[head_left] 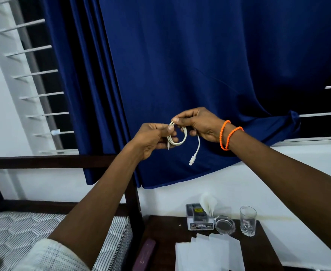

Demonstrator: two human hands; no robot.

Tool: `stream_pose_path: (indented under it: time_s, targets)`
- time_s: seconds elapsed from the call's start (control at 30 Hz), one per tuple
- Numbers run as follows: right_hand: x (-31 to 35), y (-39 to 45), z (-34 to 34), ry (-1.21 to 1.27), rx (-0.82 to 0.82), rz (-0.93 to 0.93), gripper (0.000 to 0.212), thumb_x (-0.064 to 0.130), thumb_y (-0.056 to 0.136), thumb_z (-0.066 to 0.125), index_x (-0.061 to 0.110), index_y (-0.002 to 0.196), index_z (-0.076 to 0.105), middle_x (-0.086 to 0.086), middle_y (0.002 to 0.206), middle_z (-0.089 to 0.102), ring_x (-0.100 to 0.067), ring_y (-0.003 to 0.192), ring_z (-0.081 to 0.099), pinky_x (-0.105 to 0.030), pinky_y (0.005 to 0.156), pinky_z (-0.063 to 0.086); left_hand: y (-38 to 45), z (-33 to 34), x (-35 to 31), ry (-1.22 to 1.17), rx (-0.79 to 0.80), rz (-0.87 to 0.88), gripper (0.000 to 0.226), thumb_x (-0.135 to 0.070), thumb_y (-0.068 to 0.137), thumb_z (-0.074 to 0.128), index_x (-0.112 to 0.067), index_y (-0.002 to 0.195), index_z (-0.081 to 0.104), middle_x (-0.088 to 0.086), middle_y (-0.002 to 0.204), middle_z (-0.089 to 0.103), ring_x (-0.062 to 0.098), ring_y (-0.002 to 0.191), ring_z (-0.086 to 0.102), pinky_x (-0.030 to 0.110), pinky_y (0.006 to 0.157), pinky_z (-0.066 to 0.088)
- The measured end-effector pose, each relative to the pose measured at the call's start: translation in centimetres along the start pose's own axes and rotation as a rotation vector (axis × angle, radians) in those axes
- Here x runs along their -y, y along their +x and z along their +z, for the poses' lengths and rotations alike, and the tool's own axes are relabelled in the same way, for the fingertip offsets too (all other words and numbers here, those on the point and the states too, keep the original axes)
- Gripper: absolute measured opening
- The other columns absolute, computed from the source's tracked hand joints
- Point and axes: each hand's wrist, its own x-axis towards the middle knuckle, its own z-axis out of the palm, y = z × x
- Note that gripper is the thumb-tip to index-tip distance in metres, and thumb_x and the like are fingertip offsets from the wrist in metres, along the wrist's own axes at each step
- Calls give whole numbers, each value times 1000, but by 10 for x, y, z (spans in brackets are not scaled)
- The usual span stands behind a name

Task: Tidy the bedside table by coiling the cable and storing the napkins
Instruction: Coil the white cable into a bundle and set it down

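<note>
At the centre of the frame, your left hand [154, 138] and right hand [197, 123] pinch the white cable [177, 136], keeping its loops from springing apart; one plug dangles. The napkins [209, 251] wait on the desk [258, 249], lower right.

The cable [177, 134] is white, the curtain [199, 75] deep blue. The napkins [209, 251] are white on the dark brown bench [164, 229]. The mattress [20, 229] bears grey-and-white stripes.

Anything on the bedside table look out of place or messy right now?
Yes: loose white paper napkins lie fanned unevenly over the front of the dark wooden bedside table, not in the white holder box behind them. Nothing looks spilled or broken.
</note>
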Motion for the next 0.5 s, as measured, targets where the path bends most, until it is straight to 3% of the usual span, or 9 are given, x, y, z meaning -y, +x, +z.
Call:
stream_pose_path:
  time_s: [0.17,0.3,0.43,0.5]
  targets:
    - [-5,-3,-10,36,-1,73,21,19,93,70,8,110,71,-6,93,75,-12,75,70,-19,46,42,2,-6,2,-76,-78,-28,18,-15,96,68,0,105,73,10,87,75,26,81,77,43,73,63]
    - [-15,-10,-17,0,-88,31,13,8,89,73,7,102,71,-10,82,71,-11,57,64,-19,41,41,5,-11,3,-254,-168,-106,14,-13,96,67,-2,101,73,7,82,75,22,76,77,40,67,63]
    - [-26,-21,-11,-334,-54,-55,22,9,86,75,15,107,71,-16,74,72,-16,54,64,-25,41,45,7,-8,7,-305,-237,-146,14,-13,92,72,-1,98,72,6,76,76,21,72,76,39,64,63]
    - [-31,-26,-5,-499,-66,-120,30,13,88,72,24,115,68,-7,74,74,-17,55,66,-26,44,50,9,-6,9,-325,-270,-154,12,-11,92,71,0,98,71,6,75,75,20,70,76,38,62,63]
